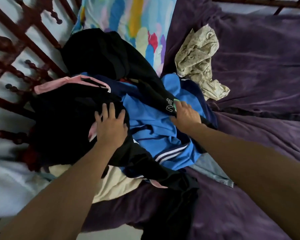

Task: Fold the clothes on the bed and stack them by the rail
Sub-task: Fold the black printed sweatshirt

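Observation:
A heap of unfolded clothes lies on the bed beside the dark red wooden rail (16, 54). It holds a blue striped jacket (152, 125), black garments (104, 56) and a pink-edged piece (62, 84). My left hand (111, 125) rests flat with spread fingers on a black garment (62, 122) at the heap's left. My right hand (185, 113) pinches a black garment with white lettering (163, 97) that drapes over the blue jacket. A cream piece (118, 182) shows under the heap.
A crumpled beige patterned cloth (199, 61) lies apart on the purple blanket (260, 77). A colourful pillow (128, 21) sits at the head of the bed. A second rail (260, 2) runs along the far edge. Pale blue cloth (213, 170) pokes out at the heap's right.

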Available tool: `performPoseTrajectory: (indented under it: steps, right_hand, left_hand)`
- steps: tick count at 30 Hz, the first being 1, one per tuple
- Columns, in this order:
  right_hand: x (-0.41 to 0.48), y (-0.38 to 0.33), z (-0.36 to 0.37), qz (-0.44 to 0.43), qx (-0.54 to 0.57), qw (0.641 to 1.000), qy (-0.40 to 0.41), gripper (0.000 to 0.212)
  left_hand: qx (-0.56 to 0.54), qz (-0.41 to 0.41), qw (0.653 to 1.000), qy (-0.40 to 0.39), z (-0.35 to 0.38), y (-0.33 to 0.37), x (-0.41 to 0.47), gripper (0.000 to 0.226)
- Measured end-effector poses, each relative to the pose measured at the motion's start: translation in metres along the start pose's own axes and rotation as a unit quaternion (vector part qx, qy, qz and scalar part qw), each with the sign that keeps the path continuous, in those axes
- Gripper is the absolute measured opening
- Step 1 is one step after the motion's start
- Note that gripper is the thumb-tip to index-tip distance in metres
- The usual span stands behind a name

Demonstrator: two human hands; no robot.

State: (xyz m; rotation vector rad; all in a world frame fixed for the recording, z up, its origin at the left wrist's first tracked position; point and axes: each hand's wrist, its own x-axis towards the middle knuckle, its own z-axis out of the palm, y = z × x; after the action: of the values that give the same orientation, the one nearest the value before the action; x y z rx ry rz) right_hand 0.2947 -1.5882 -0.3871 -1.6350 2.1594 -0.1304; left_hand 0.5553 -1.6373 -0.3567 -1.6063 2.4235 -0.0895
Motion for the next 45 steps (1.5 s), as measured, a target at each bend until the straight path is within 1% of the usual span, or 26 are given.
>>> performPoseTrajectory:
  steps: [3, 4, 5, 6, 8, 9, 10, 11, 13, 15, 17, 19, 22, 25, 29, 33, 35, 37, 41, 43, 45]
  right_hand:
    - [0.051, -0.026, 0.016, 0.024, 0.005, 1.000, -0.003, 0.083]
    - [0.062, -0.032, 0.022, 0.039, 0.005, 0.999, -0.019, 0.085]
    - [0.070, -0.036, 0.030, 0.055, 0.009, 0.998, -0.034, 0.080]
    - [0.074, -0.038, 0.037, 0.069, 0.011, 0.997, -0.038, 0.066]
    - [0.071, -0.040, 0.050, 0.086, 0.018, 0.996, 0.006, 0.027]
    - [0.065, -0.038, 0.055, 0.097, 0.034, 0.994, 0.037, 0.015]
    - [0.056, -0.035, 0.057, 0.109, 0.057, 0.991, 0.060, 0.008]
    - [0.046, -0.032, 0.055, 0.120, 0.081, 0.987, 0.076, 0.006]
    - [0.025, -0.025, 0.045, 0.126, 0.102, 0.983, 0.092, 0.010]
    - [0.001, -0.014, 0.031, 0.128, 0.092, 0.983, 0.098, 0.013]
    - [-0.024, 0.003, 0.015, 0.133, 0.086, 0.980, 0.123, 0.017]
    - [-0.054, 0.025, 0.001, 0.146, 0.082, 0.974, 0.155, 0.025]
    - [-0.102, 0.064, -0.017, 0.183, 0.047, 0.966, 0.175, 0.035]
    - [-0.151, 0.105, -0.033, 0.233, 0.024, 0.950, 0.208, 0.035]
    - [-0.230, 0.159, -0.051, 0.284, -0.005, 0.926, 0.247, 0.029]
    - [-0.316, 0.203, -0.056, 0.308, -0.028, 0.910, 0.278, 0.029]
    - [-0.355, 0.224, -0.055, 0.324, -0.037, 0.904, 0.275, 0.029]
    - [-0.392, 0.253, -0.053, 0.359, -0.045, 0.894, 0.265, 0.031]
    - [-0.453, 0.324, -0.052, 0.450, -0.051, 0.859, 0.241, 0.044]
    - [-0.470, 0.355, -0.053, 0.490, -0.040, 0.845, 0.211, 0.042]
    - [-0.470, 0.375, -0.051, 0.516, -0.024, 0.839, 0.170, 0.034]
  left_hand:
    - [0.006, 0.009, 1.000, -0.020, 0.036, -0.027, 0.024, 0.065]
    - [0.006, 0.019, 1.000, -0.022, 0.047, -0.030, 0.027, 0.067]
    - [0.005, 0.028, 0.999, -0.025, 0.057, -0.031, 0.029, 0.068]
    - [0.005, 0.035, 0.999, -0.029, 0.065, -0.031, 0.031, 0.069]
    - [0.003, 0.037, 0.998, -0.043, 0.075, -0.030, 0.037, 0.070]
    - [0.000, 0.034, 0.998, -0.055, 0.076, -0.029, 0.040, 0.070]
    - [-0.002, 0.032, 0.997, -0.067, 0.076, -0.028, 0.041, 0.070]
    - [-0.002, 0.032, 0.997, -0.077, 0.074, -0.027, 0.043, 0.070]
    - [0.000, 0.032, 0.995, -0.096, 0.063, -0.024, 0.043, 0.069]
    - [-0.005, 0.029, 0.993, -0.113, 0.048, -0.019, 0.041, 0.068]
    - [-0.008, 0.025, 0.993, -0.118, 0.030, -0.011, 0.037, 0.064]
    - [-0.011, 0.033, 0.994, -0.101, 0.012, 0.000, 0.030, 0.054]
    - [-0.028, 0.068, 0.996, -0.042, -0.011, 0.022, 0.015, 0.037]
    - [-0.051, 0.111, 0.992, -0.017, -0.029, 0.051, -0.004, 0.032]
    - [-0.069, 0.159, 0.985, -0.004, -0.050, 0.098, -0.040, 0.027]
    - [-0.075, 0.215, 0.974, 0.006, -0.066, 0.154, -0.087, 0.025]
    - [-0.076, 0.244, 0.967, 0.003, -0.070, 0.185, -0.112, 0.025]
    - [-0.074, 0.269, 0.960, -0.005, -0.071, 0.218, -0.135, 0.026]
    - [-0.068, 0.314, 0.947, -0.024, -0.065, 0.272, -0.161, 0.024]
    - [-0.063, 0.332, 0.940, -0.039, -0.058, 0.294, -0.161, 0.025]
    - [-0.054, 0.344, 0.936, -0.055, -0.048, 0.315, -0.153, 0.026]
